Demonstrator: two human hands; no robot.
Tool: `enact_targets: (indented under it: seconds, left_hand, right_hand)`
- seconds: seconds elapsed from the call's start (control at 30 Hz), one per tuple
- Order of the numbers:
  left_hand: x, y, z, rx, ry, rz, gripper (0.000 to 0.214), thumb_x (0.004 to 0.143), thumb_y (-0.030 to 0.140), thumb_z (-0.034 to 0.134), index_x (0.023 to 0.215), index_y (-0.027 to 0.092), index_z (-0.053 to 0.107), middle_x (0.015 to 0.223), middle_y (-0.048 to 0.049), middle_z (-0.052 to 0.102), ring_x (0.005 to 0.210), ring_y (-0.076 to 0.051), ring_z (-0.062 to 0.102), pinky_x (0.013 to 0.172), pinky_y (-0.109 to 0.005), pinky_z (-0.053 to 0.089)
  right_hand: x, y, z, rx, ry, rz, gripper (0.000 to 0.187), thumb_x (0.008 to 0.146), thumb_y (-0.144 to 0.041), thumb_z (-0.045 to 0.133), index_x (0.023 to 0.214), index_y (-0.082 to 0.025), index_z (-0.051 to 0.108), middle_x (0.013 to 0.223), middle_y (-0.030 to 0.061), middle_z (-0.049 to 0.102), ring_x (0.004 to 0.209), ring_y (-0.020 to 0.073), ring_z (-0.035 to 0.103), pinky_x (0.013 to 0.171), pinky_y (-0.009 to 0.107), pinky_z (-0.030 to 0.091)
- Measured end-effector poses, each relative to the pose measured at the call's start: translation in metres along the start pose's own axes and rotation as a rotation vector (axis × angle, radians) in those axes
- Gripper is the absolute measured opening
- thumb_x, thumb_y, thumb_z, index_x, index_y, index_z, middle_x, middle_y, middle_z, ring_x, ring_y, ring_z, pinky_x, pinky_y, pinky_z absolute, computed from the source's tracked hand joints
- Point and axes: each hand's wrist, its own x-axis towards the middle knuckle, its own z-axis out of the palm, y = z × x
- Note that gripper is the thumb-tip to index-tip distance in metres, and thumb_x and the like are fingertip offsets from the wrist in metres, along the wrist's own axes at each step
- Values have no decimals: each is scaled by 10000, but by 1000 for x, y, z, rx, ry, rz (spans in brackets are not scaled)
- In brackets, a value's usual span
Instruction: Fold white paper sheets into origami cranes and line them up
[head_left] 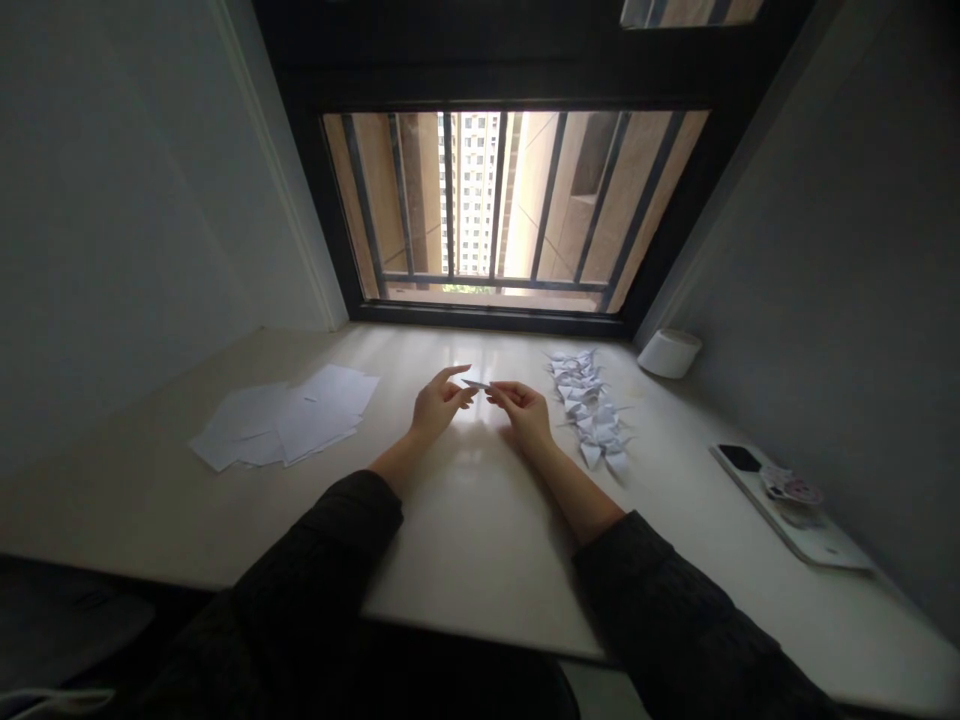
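Head view showed a folded paper (477,384) between the two hands, over the desk (457,545). The right hand (525,408) had thumb and fingers pinched on its right end. The left hand (438,404) held its index finger raised, thumb near the other end; I could not tell whether it gripped. Loose sheets (315,412) lay leftward, pointed paper shapes (589,405) rightward.

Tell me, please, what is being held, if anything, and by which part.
A small folded paper, by its right end, in the right hand; whether the left hand holds it is unclear.
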Motion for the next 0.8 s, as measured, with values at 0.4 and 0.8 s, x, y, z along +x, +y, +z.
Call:
enact_targets:
  seconds: [0.4, 0.8]
  left_hand:
    - [-4, 6, -3, 82, -15, 138, 215, 709, 337, 682, 883, 218, 725, 918, -59, 719, 880, -224, 665, 824, -353, 508]
    - [-4, 7, 3, -113, 80, 7, 205, 633, 320, 742, 776, 174, 723, 805, -57, 717, 765, -185, 658, 770, -328, 517]
  right_hand:
    - [-4, -3, 2, -2, -77, 6, 308, 557, -322, 791, 832, -201, 724, 805, 38, 735, 782, 210, 682, 801, 357, 525]
    - [0, 2, 1, -88, 6, -73, 222, 593, -382, 759, 747, -223, 736, 762, 34, 729, 764, 216, 672, 777, 366, 524]
